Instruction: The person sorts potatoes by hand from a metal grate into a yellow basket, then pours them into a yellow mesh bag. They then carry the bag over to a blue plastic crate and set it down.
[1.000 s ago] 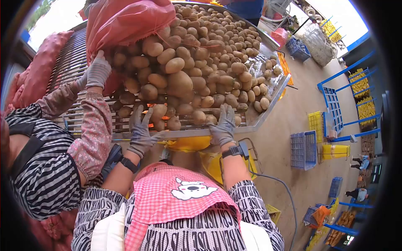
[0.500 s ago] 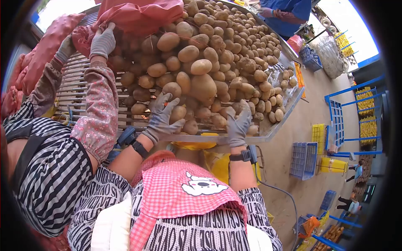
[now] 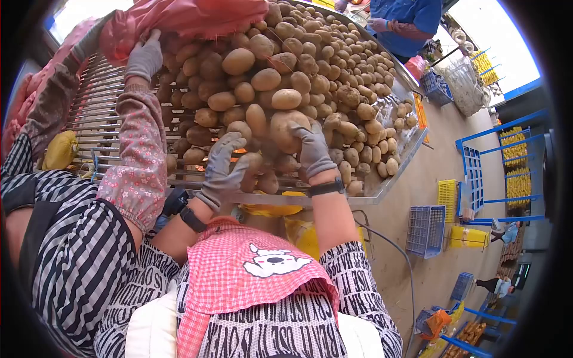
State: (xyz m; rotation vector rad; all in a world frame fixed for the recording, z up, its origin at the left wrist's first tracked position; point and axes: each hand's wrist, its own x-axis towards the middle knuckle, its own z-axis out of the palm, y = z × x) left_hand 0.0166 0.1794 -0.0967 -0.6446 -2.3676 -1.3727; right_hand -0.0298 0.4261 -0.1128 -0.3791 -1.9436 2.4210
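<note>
Brown potatoes [image 3: 258, 119] lie heaped on a sorting table of metal bars [image 3: 95, 122]. In grey gloves, both my hands are at the near edge of the heap. My right hand [image 3: 314, 152] has its fingers curled against the right side of a large potato [image 3: 285, 132], gripping it. To its left, my left hand [image 3: 222, 170] is open beside smaller potatoes, thumb and fingers apart, some fingertips touching the pile. Part of the potato by the left thumb is blurred.
A co-worker's gloved hand [image 3: 145, 56] holds a red mesh sack [image 3: 185, 21] over the heap at left. Another person in blue [image 3: 406, 24] stands at the far side. Blue crates [image 3: 425, 230] and a yellow crate [image 3: 449, 200] stand on the floor at right.
My right hand has moved left and away from me onto the large potato. My left hand has shifted slightly left, its fingers less spread. The co-worker's farther arm has reached up along the sack.
</note>
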